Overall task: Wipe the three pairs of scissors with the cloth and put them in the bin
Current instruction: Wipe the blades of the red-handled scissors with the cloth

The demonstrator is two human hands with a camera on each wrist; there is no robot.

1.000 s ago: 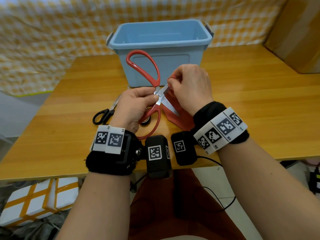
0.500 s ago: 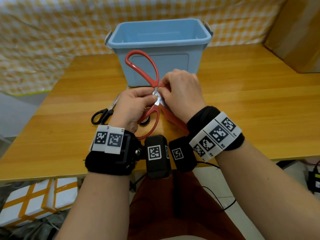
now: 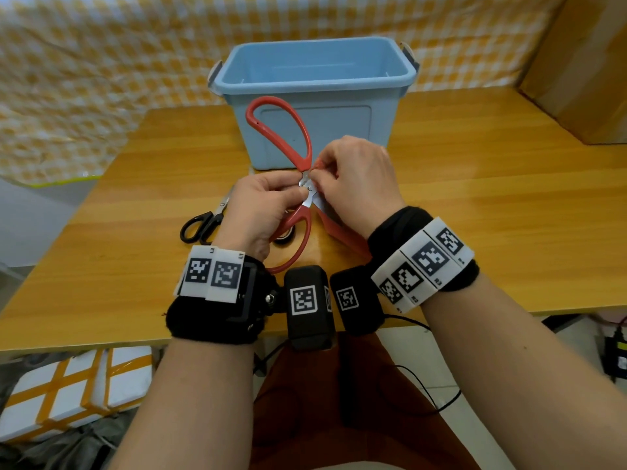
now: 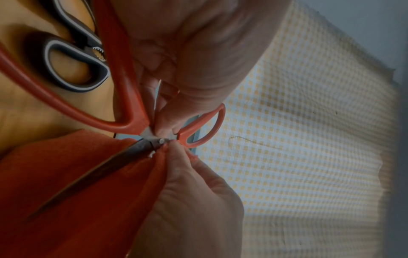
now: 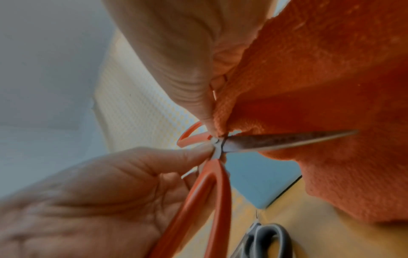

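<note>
My left hand (image 3: 288, 189) grips the red-handled scissors (image 3: 306, 195) at the pivot and holds them spread open above the table, in front of the blue bin (image 3: 315, 86). My right hand (image 3: 325, 178) pinches the orange-red cloth (image 3: 342, 232) round a blade right at the pivot. The wrist views show the bare blade (image 5: 287, 139) lying against the cloth (image 4: 66, 192). Black-handled scissors (image 3: 200, 227) lie shut on the table to the left. A grey-handled pair (image 4: 36, 57) lies on the table under my hands, mostly hidden in the head view.
The wooden table (image 3: 492, 215) stretches bare to the right of my hands. A cardboard box (image 3: 583, 62) stands at the back right. A checked sheet (image 3: 84, 79) hangs behind. White boxes with orange tape (image 3: 68, 395) sit on the floor at lower left.
My right hand has slid the cloth up the blade to the pivot, so the blade that showed a second ago is covered. The left hand keeps its hold.
</note>
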